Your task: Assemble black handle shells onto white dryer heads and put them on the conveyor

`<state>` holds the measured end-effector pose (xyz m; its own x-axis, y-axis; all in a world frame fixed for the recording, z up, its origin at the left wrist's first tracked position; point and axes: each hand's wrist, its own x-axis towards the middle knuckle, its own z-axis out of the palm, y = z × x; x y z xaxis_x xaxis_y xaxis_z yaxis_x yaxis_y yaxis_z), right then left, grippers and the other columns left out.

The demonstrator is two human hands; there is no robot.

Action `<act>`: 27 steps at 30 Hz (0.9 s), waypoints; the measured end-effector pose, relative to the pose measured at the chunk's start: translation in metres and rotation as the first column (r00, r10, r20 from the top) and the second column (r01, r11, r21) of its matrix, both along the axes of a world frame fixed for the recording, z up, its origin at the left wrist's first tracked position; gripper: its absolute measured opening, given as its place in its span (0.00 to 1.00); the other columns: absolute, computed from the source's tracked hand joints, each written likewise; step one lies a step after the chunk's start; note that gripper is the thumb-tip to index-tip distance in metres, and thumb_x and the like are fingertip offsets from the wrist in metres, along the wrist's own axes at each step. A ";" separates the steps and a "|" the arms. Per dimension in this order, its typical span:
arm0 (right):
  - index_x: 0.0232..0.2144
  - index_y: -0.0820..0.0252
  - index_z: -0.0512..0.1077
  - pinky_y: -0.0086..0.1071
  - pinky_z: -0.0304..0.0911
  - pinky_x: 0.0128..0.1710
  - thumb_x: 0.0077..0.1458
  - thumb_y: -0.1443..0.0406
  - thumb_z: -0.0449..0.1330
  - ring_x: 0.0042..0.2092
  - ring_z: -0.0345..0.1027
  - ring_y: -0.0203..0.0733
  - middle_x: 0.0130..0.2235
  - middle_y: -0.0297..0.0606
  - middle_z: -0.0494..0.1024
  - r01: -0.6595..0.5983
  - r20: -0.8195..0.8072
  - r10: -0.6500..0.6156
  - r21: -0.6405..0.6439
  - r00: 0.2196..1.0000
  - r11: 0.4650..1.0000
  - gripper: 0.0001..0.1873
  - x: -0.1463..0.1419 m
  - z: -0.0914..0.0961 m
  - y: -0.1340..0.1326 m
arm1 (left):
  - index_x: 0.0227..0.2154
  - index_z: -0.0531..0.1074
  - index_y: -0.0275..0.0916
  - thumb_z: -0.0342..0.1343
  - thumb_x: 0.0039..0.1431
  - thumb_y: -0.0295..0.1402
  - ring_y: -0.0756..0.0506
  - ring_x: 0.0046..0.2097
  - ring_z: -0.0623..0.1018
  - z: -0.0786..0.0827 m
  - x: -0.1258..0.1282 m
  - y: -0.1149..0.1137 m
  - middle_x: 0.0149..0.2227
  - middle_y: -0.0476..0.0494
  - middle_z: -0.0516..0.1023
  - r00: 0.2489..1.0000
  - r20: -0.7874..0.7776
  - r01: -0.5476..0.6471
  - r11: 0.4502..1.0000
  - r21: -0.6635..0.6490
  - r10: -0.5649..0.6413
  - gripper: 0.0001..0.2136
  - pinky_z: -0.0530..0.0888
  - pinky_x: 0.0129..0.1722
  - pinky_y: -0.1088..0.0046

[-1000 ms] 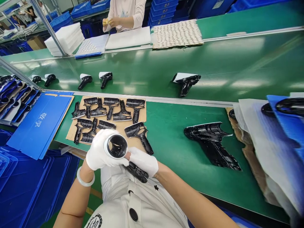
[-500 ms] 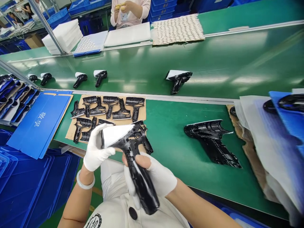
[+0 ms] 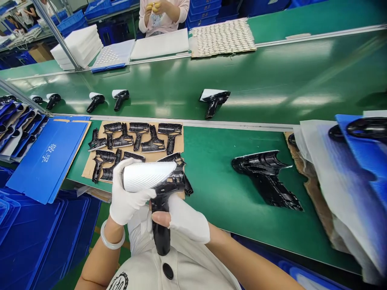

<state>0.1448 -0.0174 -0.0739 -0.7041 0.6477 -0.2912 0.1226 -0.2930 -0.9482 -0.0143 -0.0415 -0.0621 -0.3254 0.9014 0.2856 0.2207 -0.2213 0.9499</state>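
A: Containers first. What stands about the cardboard sheet?

B: Below and left of it, blue crates, nested; contents I can't make out from where I stand. Further left of the cardboard, a blue partitioned holder, dark curved pieces between its layers.

A: And the cardboard itself?

B: Bears black half shells, two rows, insides up, handles turned different ways. Well to the right of the cardboard, a lone half shell on the green bench.

A: Beyond the cardboard?

B: A green strip carrying several pistol-shaped pieces, white on top, black below. Past that, a blue-edged board with small white bits in rows.

A: Now the hands. Apart or together?

B: Close together, both clamped on one black-and-white housing. Left hand wraps the free end of the white barrel; right hand grips the black handle, thumb across it. White gloves.

A: Where is that housing?

B: Held between the two hands, at the cardboard's near edge, covering part of it from here. Barrel nearly level, handle pointing down toward the wearer's lap.
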 end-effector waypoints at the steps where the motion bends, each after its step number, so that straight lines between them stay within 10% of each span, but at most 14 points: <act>1: 0.33 0.60 0.66 0.41 0.66 0.43 0.40 0.52 0.63 0.41 0.64 0.47 0.36 0.41 0.71 -0.014 0.012 0.014 -0.001 1.000 1.000 0.22 -0.003 -0.001 0.000 | 0.49 0.69 0.43 0.74 0.38 0.48 0.40 0.50 0.78 0.002 0.004 0.000 0.48 0.41 0.77 0.999 -0.001 -0.043 0.999 -0.002 0.043 0.35 0.76 0.50 0.63; 5: 0.22 0.56 0.59 0.35 0.62 0.35 0.42 0.58 0.56 0.33 0.60 0.41 0.25 0.34 0.65 -0.086 0.198 0.074 0.050 0.977 0.995 0.10 -0.014 -0.003 -0.001 | 0.53 0.67 0.42 0.74 0.34 0.49 0.40 0.49 0.78 0.007 0.015 0.001 0.48 0.41 0.77 0.986 -0.054 -0.162 0.986 -0.022 0.161 0.41 0.76 0.49 0.64; 9: 0.19 0.56 0.56 0.32 0.55 0.29 0.40 0.61 0.55 0.28 0.53 0.36 0.23 0.31 0.61 -0.074 0.240 0.054 0.073 0.969 0.995 0.10 -0.015 -0.003 0.000 | 0.49 0.72 0.42 0.61 0.56 0.50 0.41 0.47 0.78 0.004 0.011 0.001 0.46 0.42 0.78 0.961 -0.159 -0.235 0.971 -0.035 0.227 0.23 0.76 0.46 0.66; 15: 0.24 0.58 0.63 0.32 0.61 0.32 0.42 0.57 0.60 0.33 0.58 0.39 0.27 0.34 0.66 -0.098 0.059 0.099 -0.017 0.993 0.995 0.12 -0.006 -0.006 0.005 | 0.48 0.75 0.42 0.43 0.70 0.40 0.54 0.19 0.69 0.002 -0.001 -0.003 0.40 0.45 0.81 0.972 -0.149 -0.200 0.974 -0.106 0.183 0.17 0.65 0.16 0.76; 20: 0.21 0.58 0.61 0.31 0.61 0.32 0.43 0.59 0.60 0.33 0.59 0.39 0.26 0.34 0.66 -0.134 0.040 0.137 -0.067 0.990 0.989 0.12 -0.006 -0.006 0.007 | 0.50 0.73 0.42 0.38 0.69 0.52 0.47 0.30 0.79 -0.002 -0.002 -0.003 0.44 0.42 0.81 0.992 -0.015 -0.123 0.989 -0.083 0.122 0.25 0.76 0.30 0.70; 27: 0.15 0.57 0.52 0.31 0.49 0.26 0.44 0.63 0.56 0.27 0.50 0.35 0.20 0.31 0.58 -0.169 0.227 0.143 0.100 0.963 0.980 0.15 -0.013 -0.010 0.006 | 0.52 0.69 0.42 0.71 0.40 0.52 0.39 0.47 0.79 0.006 0.001 -0.001 0.46 0.41 0.77 0.999 -0.050 -0.016 1.000 -0.027 0.014 0.37 0.76 0.47 0.64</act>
<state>0.1320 -0.0117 -0.0841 -0.7274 0.5735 -0.3768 0.3648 -0.1418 -0.9202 -0.0133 -0.0428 -0.0560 -0.3250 0.9042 0.2771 0.2706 -0.1918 0.9434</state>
